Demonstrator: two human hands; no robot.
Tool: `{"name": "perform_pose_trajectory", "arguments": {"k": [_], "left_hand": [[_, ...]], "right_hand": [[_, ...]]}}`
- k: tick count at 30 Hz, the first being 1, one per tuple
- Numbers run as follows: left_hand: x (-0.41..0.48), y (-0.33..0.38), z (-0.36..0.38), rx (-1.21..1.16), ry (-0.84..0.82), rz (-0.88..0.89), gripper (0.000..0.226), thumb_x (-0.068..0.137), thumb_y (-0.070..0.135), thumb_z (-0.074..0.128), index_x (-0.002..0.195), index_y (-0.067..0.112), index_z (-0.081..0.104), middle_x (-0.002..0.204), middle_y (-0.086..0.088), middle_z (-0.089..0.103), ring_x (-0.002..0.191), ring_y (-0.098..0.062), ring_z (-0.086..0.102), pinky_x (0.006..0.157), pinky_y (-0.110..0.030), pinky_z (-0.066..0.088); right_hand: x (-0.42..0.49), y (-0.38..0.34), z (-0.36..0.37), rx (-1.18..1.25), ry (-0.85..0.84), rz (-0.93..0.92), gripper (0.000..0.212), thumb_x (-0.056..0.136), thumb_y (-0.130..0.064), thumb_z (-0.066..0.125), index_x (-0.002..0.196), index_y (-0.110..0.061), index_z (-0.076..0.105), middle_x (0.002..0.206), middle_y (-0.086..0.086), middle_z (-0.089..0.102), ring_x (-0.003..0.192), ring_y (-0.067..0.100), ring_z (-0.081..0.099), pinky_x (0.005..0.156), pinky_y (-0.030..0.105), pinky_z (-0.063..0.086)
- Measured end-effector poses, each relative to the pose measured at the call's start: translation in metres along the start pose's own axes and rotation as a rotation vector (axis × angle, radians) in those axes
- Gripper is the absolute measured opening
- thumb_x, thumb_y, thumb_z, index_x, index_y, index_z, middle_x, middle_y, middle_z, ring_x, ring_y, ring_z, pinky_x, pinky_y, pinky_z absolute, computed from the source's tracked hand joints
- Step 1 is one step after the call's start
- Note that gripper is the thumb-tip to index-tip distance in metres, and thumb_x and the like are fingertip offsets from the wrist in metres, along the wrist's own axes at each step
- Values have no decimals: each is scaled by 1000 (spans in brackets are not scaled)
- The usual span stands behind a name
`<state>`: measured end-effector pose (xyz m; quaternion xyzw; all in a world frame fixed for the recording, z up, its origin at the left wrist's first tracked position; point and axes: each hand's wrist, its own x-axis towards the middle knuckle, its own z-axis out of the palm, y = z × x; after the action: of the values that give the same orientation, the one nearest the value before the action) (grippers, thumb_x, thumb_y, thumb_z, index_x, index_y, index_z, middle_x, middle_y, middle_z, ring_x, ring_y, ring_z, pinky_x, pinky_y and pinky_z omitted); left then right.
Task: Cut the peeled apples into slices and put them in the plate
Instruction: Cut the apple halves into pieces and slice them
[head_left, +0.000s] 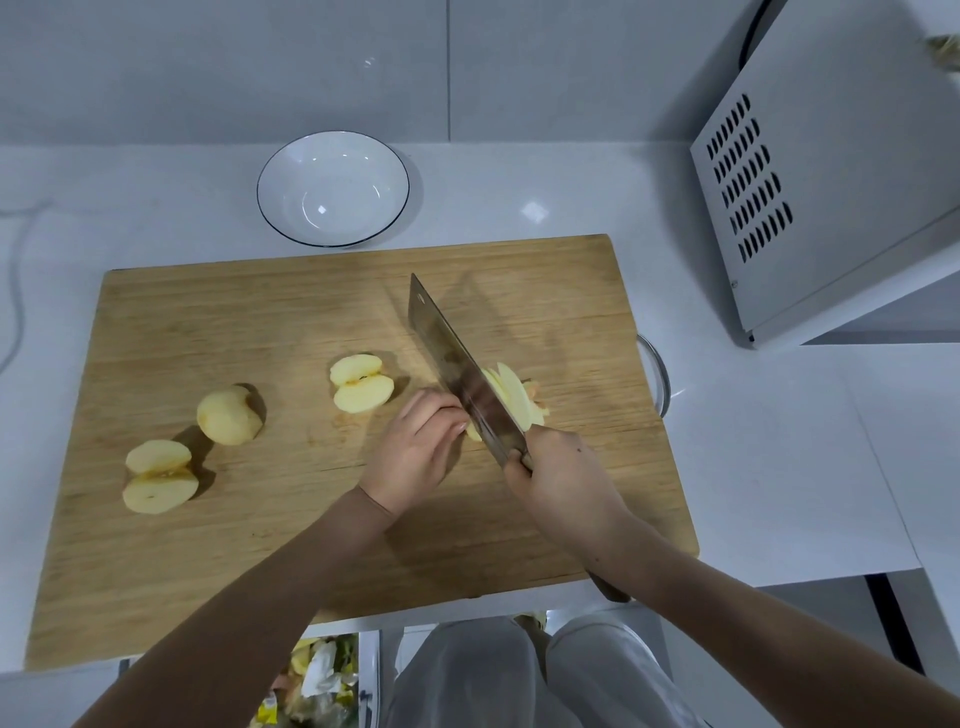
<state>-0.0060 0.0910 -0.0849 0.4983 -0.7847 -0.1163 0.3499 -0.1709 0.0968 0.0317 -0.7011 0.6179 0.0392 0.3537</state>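
Your right grip (561, 478) is wrapped tightly round the brown handle of the broad steel cleaver (457, 364). The blade stands edge-down on the pale wooden cutting board (260, 322), and its long axis runs from near you on the right away to the far left.

Your left grip (415, 447) sits just left of the blade. Its fingers are curled and pinch the uncut remainder of the peeled pale-yellow apple piece (474, 434), most of which is hidden under hand and steel. The fan of thin cut slices (514, 395) leans against the blade's right face.

The next cut depends on that narrow remainder between the blade and your left fingertips. I judge there is little fruit left there, so tuck the fingertips back before you shift the blade leftward.

3 more peeled apple pieces (230, 414) wait on the left of the board, nearer your left grip. The white dark-rimmed plate (332, 136) stands on the white bench (571, 197) just beyond the board's far edge, with no slices in it yet.
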Motion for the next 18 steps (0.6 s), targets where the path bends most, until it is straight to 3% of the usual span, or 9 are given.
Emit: {"name": "perform_pose_trajectory", "arguments": {"k": [8, 18], "left_hand": [[1, 5, -1, -11, -22, -72, 19, 89, 14, 54, 91, 0, 65, 94, -14, 61, 93, -21, 51, 85, -28, 43], [-1, 6, 0, 9, -30, -96, 21, 88, 18, 54, 94, 0, 65, 97, -13, 58, 94, -20, 50, 86, -26, 41]], "right_hand": [[11, 1, 15, 79, -30, 74, 31, 95, -21, 42, 66, -19, 33, 66, -3, 39, 58, 11, 40, 49, 22, 30], [-9, 8, -12, 79, 61, -36, 34, 93, -19, 43, 61, -21, 33, 60, -3, 43, 52, 9, 40, 47, 22, 31]]}}
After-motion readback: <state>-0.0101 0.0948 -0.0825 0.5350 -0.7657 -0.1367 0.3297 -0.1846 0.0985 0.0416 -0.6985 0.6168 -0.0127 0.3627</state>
